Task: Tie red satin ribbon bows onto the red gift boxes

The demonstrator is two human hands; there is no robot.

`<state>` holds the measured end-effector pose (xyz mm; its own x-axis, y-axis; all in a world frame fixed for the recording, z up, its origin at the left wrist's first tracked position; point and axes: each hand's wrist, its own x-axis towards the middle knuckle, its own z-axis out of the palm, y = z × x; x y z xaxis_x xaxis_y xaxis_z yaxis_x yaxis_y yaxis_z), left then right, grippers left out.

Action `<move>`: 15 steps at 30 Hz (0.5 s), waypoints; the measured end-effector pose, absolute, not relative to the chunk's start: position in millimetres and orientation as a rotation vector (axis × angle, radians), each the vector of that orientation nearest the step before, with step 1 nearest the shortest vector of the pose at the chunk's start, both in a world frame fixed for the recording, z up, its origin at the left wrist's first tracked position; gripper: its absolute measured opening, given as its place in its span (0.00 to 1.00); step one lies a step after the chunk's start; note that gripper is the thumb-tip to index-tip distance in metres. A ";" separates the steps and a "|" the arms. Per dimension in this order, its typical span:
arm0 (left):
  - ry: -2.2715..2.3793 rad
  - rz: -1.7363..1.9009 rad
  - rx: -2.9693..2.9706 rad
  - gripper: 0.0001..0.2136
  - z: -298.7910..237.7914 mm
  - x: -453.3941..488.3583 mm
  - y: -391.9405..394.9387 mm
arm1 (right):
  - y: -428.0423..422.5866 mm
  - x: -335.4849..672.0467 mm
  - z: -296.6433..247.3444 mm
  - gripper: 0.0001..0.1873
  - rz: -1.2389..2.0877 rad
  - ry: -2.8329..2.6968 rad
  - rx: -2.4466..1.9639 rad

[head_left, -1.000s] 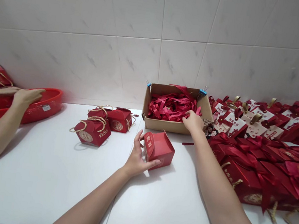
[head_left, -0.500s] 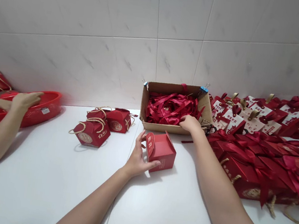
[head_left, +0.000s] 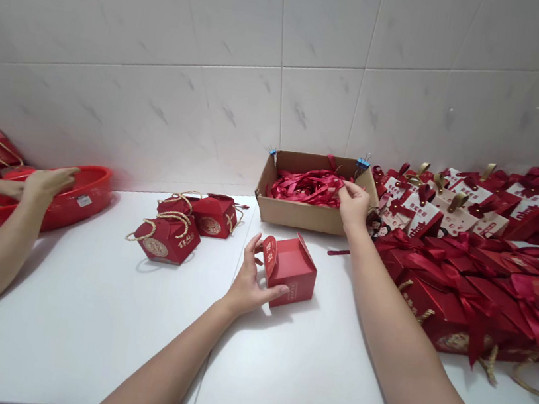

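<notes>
My left hand (head_left: 251, 283) grips a small red gift box (head_left: 292, 272) that stands on the white table (head_left: 81, 329), thumb in front and fingers behind its left side. My right hand (head_left: 353, 204) reaches over the front right rim of a cardboard box (head_left: 298, 214) and pinches a red ribbon (head_left: 309, 186) from the tangle inside it. The gift box's top flaps stand open.
Two closed red gift boxes with gold rope handles (head_left: 180, 226) sit left of centre. Several ribboned red boxes and tagged ones (head_left: 472, 257) fill the right side. At the far left another person's hand (head_left: 49, 181) rests on a red basin (head_left: 74, 195). A tiled wall stands behind.
My right hand has risen from the cardboard box's front edge and now pinches a ribbon above the pile. My left hand and the gift box have hardly moved.
</notes>
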<state>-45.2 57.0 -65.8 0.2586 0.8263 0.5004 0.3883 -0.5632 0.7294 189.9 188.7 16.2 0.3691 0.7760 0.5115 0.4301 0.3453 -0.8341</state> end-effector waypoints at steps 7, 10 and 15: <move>1.042 1.272 2.071 0.49 -64.8 -46.7 58.9 | 118.3 200.2 87.8 0.05 0.489 -1.071 -0.502; 1.022 1.275 2.076 0.48 -65.8 -46.8 60.3 | 62.9 205.7 114.9 0.08 0.474 -1.089 -0.179; 1.196 1.363 2.079 0.40 -60.9 -47.1 59.8 | 15.8 210.1 123.8 0.11 0.276 -1.096 -0.221</move>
<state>-47.1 59.8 -60.9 0.1670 0.8143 0.5559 0.4452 -0.5653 0.6944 210.1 15.8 123.8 0.4285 0.3277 0.8420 -0.1107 0.9439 -0.3111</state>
